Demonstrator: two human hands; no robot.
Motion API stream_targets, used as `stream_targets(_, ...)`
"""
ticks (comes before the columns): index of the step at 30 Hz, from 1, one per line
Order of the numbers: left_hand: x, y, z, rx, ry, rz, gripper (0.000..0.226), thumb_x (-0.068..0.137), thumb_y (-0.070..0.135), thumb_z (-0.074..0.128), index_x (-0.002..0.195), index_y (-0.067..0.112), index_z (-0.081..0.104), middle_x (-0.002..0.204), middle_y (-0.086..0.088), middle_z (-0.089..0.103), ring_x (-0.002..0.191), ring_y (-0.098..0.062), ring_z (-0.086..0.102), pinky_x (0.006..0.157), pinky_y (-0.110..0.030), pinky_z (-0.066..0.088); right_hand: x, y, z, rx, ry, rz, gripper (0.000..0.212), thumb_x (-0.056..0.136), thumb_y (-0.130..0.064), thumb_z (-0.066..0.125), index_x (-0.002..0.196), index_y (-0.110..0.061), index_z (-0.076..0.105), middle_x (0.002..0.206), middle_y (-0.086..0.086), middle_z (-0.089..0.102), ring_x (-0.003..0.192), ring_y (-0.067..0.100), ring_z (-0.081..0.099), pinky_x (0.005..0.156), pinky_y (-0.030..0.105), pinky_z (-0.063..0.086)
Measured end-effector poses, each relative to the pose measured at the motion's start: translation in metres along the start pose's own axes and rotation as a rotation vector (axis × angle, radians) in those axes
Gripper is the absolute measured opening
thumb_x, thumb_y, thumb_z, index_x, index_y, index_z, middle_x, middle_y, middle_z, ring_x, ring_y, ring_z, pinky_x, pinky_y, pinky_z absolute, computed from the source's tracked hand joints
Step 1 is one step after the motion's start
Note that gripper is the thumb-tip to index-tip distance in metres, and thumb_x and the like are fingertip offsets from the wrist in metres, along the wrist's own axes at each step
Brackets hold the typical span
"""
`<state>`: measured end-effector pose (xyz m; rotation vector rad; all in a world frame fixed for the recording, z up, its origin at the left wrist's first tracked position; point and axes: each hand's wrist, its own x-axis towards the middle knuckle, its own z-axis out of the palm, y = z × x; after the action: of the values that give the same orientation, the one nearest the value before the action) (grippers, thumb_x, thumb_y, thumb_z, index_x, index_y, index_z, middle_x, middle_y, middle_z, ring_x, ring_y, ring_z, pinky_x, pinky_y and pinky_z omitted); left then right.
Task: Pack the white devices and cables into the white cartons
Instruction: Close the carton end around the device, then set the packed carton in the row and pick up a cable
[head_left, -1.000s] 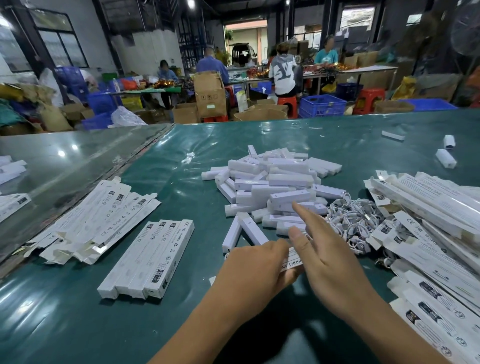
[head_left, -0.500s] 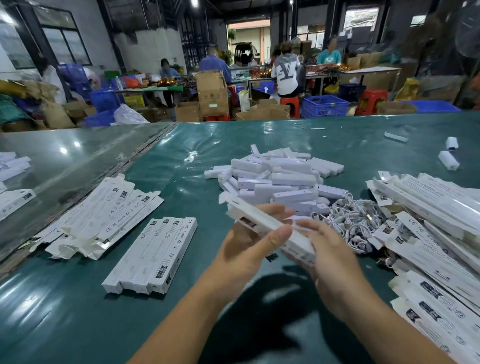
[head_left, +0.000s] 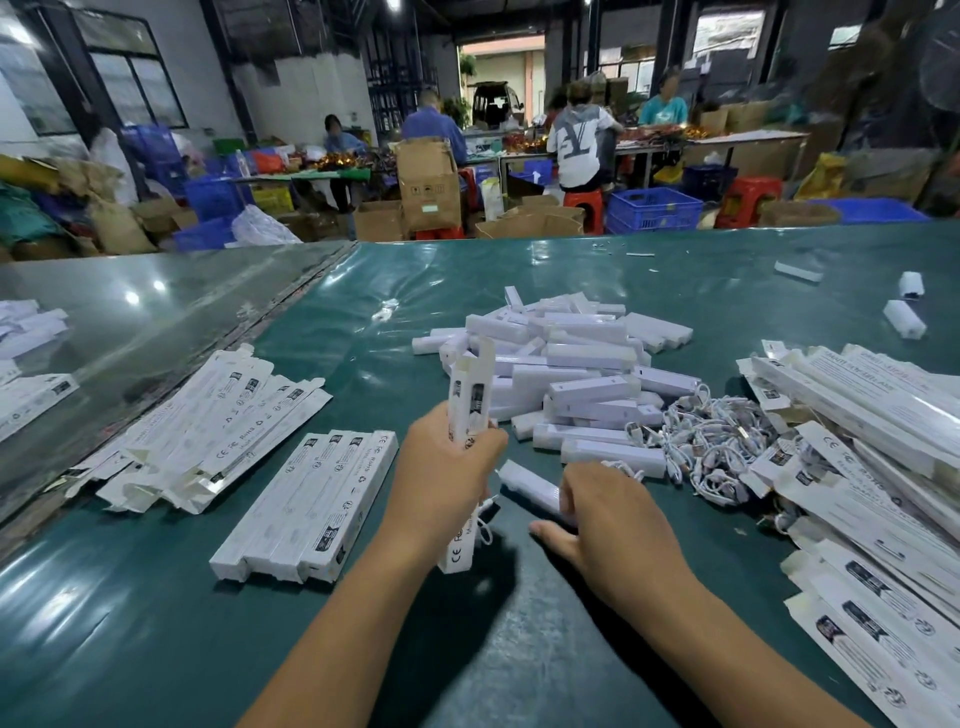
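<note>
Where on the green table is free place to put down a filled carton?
Bare green table lies near the front edge, left of the left hand and below the closed cartons. The right side is crowded: flat cartons, cables, devices.

The left hand (head_left: 447, 467) grips a long white carton (head_left: 467, 415), held nearly upright above the green tabletop (head_left: 156, 623), its top flap open. The right hand (head_left: 613, 525) holds a white device (head_left: 530, 486) low over the tabletop, fingers curled round its near end. Just beyond both hands lies a heap of white devices (head_left: 566, 364) toward the tabletop's middle, with a tangle of white cables (head_left: 711, 441) touching its right side. A stack of flat cartons (head_left: 872, 467) runs along the right edge. Three closed cartons (head_left: 311, 504) lie side by side left of the left hand, and more open-flapped cartons (head_left: 208, 426) lie fanned out near the left edge.
</note>
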<state>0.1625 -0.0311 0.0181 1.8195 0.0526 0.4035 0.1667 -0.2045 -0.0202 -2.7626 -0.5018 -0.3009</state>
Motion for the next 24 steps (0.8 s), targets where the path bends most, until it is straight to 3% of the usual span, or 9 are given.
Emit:
stream_targets(3, -0.003, 0.0, 0.003, 0.076, -0.033, 0.044, 0.025, 0.087, 0.027, 0.072, 0.067, 0.024, 0.056, 0.054, 0.007, 0.054, 0.047, -0.011, 0.05, 0.042, -0.018, 0.043, 0.001, 0.003, 0.002, 0.182, 0.039, 0.057, 0.026, 0.094, -0.041, 0.065, 0.106, -0.022, 0.052, 0.1, -0.004, 0.061, 0.091, 0.022, 0.055, 0.075, 0.037, 0.04)
stream_targets(6, -0.005, 0.001, 0.006, 0.177, -0.073, 0.106, 0.026, 0.088, 0.039, 0.071, 0.072, 0.025, 0.055, 0.056, 0.004, 0.054, 0.048, -0.011, 0.048, 0.042, -0.024, 0.041, 0.006, 0.014, -0.009, 0.733, 0.118, 0.254, 0.011, 0.097, -0.029, 0.066, 0.106, -0.021, 0.067, 0.093, -0.008, 0.072, 0.091, 0.018, 0.067, 0.08, 0.033, 0.05)
stream_targets(8, -0.006, 0.0, 0.005, 0.316, -0.115, 0.172, 0.027, 0.089, 0.049, 0.066, 0.077, 0.027, 0.054, 0.061, 0.004, 0.058, 0.051, -0.011, 0.049, 0.049, -0.026, 0.041, 0.007, 0.021, -0.021, 1.196, 0.113, 0.343, 0.017, 0.092, -0.026, 0.069, 0.107, -0.017, 0.067, 0.089, -0.001, 0.076, 0.092, 0.019, 0.072, 0.082, 0.031, 0.055)
stream_targets(10, -0.007, -0.001, 0.004, 0.455, -0.159, 0.232, 0.029, 0.087, 0.06, 0.059, 0.083, 0.031, 0.054, 0.063, 0.005, 0.059, 0.057, -0.014, 0.053, 0.054, -0.028, 0.042, 0.005, 0.03, -0.035, 1.455, 0.199, 0.278, 0.033, 0.08, -0.028, 0.073, 0.109, -0.013, 0.066, 0.093, 0.002, 0.077, 0.096, 0.024, 0.075, 0.083, 0.032, 0.06)
stream_targets(12, -0.008, -0.002, 0.004, 0.597, -0.201, 0.262, 0.036, 0.089, 0.065, 0.055, 0.091, 0.03, 0.054, 0.07, 0.005, 0.061, 0.066, -0.021, 0.057, 0.061, -0.036, 0.046, 0.002, 0.036, -0.049, 1.51, 0.318, 0.166, 0.044, 0.074, -0.027, 0.076, 0.114, -0.018, 0.062, 0.092, 0.004, 0.076, 0.095, 0.028, 0.074, 0.079, 0.031, 0.061)
stream_targets(15, -0.008, -0.005, 0.006, 0.768, -0.246, 0.315, 0.033, 0.094, 0.064, 0.05, 0.087, 0.034, 0.038, 0.073, 0.01, 0.052, 0.071, -0.024, 0.055, 0.059, -0.036, 0.039, -0.003, 0.04, -0.063, 1.472, 0.399, 0.014, 0.057, 0.079, -0.023, 0.076, 0.128, -0.04, 0.054, 0.093, 0.006, 0.075, 0.095, 0.025, 0.074, 0.076, 0.035, 0.062)
stream_targets(18, -0.011, -0.005, 0.007, 0.805, -0.263, 0.345, 0.032, 0.094, 0.064, 0.049, 0.087, 0.039, 0.03, 0.069, 0.011, 0.048, 0.068, -0.021, 0.048, 0.058, -0.033, 0.032, -0.006, 0.031, -0.066, 1.39, 0.512, 0.01, 0.041, 0.081, -0.025, 0.075, 0.118, -0.03, 0.058, 0.09, 0.003, 0.074, 0.093, 0.022, 0.075, 0.075, 0.036, 0.063)
stream_targets(21, -0.013, -0.005, 0.009, 0.817, -0.264, 0.369, 0.031, 0.094, 0.064, 0.049, 0.088, 0.038, 0.033, 0.063, 0.014, 0.043, 0.065, -0.017, 0.044, 0.055, -0.032, 0.029, -0.008, 0.023, -0.067, 1.295, 0.597, 0.053, 0.026, 0.085, -0.03, 0.071, 0.104, -0.02, 0.057, 0.081, -0.002, 0.069, 0.082, 0.017, 0.075, 0.067, 0.032, 0.063)
stream_targets(24, -0.013, -0.006, 0.008, 0.818, -0.264, 0.363, 0.031, 0.094, 0.064, 0.049, 0.087, 0.037, 0.035, 0.061, 0.016, 0.038, 0.064, -0.016, 0.043, 0.052, -0.03, 0.027, -0.009, 0.023, -0.066, 1.203, 0.641, 0.074, 0.017, 0.089, -0.036, 0.067, 0.096, -0.022, 0.059, 0.076, -0.002, 0.069, 0.075, 0.016, 0.074, 0.063, 0.029, 0.062)
